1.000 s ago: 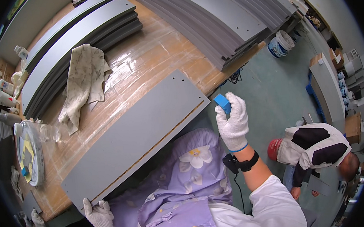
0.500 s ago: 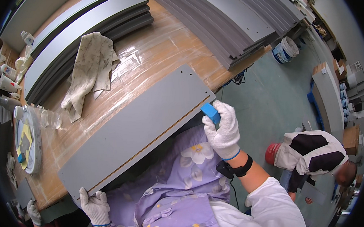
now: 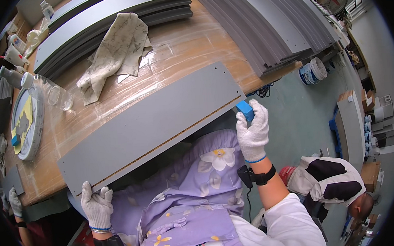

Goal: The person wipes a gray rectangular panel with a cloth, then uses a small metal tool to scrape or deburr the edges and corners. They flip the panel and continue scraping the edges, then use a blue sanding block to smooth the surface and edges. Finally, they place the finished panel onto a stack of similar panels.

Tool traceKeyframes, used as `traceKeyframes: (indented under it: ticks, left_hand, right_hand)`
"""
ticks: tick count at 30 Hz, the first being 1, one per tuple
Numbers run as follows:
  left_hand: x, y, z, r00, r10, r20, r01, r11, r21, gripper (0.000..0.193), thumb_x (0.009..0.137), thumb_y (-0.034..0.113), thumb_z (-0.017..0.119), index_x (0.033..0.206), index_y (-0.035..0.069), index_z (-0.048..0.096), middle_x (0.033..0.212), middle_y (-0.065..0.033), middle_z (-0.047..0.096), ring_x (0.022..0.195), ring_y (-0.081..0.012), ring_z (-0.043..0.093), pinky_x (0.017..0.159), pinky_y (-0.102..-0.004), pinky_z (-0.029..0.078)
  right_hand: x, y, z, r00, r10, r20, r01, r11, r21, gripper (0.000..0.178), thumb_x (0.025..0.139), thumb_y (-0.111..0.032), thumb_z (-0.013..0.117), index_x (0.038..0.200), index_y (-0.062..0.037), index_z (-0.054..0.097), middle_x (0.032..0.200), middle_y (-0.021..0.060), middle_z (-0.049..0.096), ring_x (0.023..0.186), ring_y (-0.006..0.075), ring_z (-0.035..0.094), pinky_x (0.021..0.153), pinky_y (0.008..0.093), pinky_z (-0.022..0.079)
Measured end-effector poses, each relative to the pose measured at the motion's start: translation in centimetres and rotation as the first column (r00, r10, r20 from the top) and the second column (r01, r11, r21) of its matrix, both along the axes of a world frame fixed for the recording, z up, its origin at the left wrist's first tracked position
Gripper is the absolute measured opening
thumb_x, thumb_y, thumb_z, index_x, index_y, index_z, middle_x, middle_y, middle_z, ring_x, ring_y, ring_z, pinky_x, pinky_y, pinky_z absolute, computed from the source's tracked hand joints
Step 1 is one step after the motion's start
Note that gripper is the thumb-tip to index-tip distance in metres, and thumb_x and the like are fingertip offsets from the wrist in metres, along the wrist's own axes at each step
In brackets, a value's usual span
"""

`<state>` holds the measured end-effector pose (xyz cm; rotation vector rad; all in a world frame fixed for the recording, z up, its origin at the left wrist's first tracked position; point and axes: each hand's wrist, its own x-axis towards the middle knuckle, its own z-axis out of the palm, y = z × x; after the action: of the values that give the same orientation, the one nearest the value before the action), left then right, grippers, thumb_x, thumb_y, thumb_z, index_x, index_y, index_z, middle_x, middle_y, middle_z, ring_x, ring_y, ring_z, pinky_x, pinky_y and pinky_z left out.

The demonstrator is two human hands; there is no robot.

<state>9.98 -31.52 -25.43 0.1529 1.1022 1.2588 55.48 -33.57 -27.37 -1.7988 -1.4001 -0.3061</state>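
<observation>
A long grey panel (image 3: 151, 121) with a slot showing brown board along its near edge lies slantwise on the table, its near edge overhanging toward my lap. In a white knit glove, my left hand (image 3: 97, 205) grips the panel's near left corner, thumb and fingertips at the edge. My right hand (image 3: 253, 135), gloved too, pinches a small blue block (image 3: 245, 111) between thumb and fingers. That block is at the panel's right end, close to the end of the slot; whether it touches the edge I cannot tell.
Stacked grey panels (image 3: 120, 11) and a stained cloth (image 3: 119, 50) lie across the table. At left are a clear bottle (image 3: 58, 96) and a round lid (image 3: 37, 138) bearing yellow paper and another blue block (image 3: 16, 140). One person (image 3: 331, 177) bends at right; another person's gloved hand (image 3: 15, 202) shows at left.
My right hand, still pinching the blue block, appears slightly farther right along the panel's end. The whole view has shifted, and the panel lies at a somewhat flatter slant.
</observation>
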Motion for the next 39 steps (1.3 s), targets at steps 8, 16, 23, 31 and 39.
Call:
traceKeyframes:
  ticks: [8,16,23,31,39]
  left_hand:
    - [-0.2,0.0,0.3,1.0,0.018,0.014,-0.018,0.999,-0.036,0.019,0.102,0.028,0.056,0.11,0.011,0.061,0.095,-0.0127,0.072,0.069,-0.029,0.072,0.056,-0.0409,0.064]
    - [-1.6,-0.4,-0.7,0.998,-0.065,0.01,0.064,0.997,0.051,0.025,0.102,0.029,0.055,0.113,0.006,0.06,0.093,-0.0159,0.072,0.071,-0.0288,0.073,0.059,-0.0407,0.065]
    - [-5.7,-1.0,-1.5,0.98,0.14,-0.143,-0.125,0.986,0.112,0.03,0.101,0.033,0.058,0.123,0.013,0.06,0.115,-0.0081,0.069,0.094,-0.0225,0.072,0.072,-0.0357,0.063]
    - [-6.9,-1.4,-0.4,0.979,0.09,-0.182,-0.06,0.984,0.167,0.046,0.105,0.031,0.048,0.145,0.008,0.045,0.129,-0.0121,0.062,0.105,-0.0259,0.069,0.082,-0.0383,0.062]
    - [-9.6,-1.6,-2.8,0.998,-0.053,0.035,0.037,0.934,0.356,0.045,0.107,0.028,0.042,0.146,0.005,0.044,0.131,-0.0166,0.061,0.097,-0.0312,0.072,0.073,-0.0381,0.066]
  right_hand:
    - [-8.8,-0.5,0.4,0.907,0.42,0.036,-0.42,0.907,-0.011,0.057,0.079,-0.009,0.078,0.129,-0.0021,0.052,0.119,0.019,0.059,0.103,0.0375,0.061,0.091,0.0455,0.05]
    - [4.7,1.3,0.6,0.975,-0.207,0.08,0.209,0.978,-0.015,0.048,0.089,-0.011,0.069,0.131,-0.0003,0.049,0.117,0.0192,0.056,0.105,0.0375,0.059,0.093,0.0436,0.049]
    - [-4.8,0.0,0.7,0.948,0.295,0.12,-0.295,0.955,-0.025,0.052,0.081,-0.01,0.076,0.128,-0.0011,0.053,0.118,0.0186,0.058,0.104,0.0365,0.06,0.091,0.0438,0.05]
    - [-12.5,1.1,2.1,0.769,0.614,0.179,-0.613,0.787,-0.066,0.058,0.076,-0.005,0.077,0.129,-0.0031,0.052,0.116,0.0169,0.06,0.101,0.0365,0.061,0.087,0.0448,0.052]
    - [-12.0,0.8,2.4,0.772,0.596,0.222,-0.587,0.802,-0.109,0.063,0.075,0.0,0.075,0.133,-0.0039,0.05,0.118,0.0179,0.059,0.102,0.0377,0.061,0.087,0.0455,0.051]
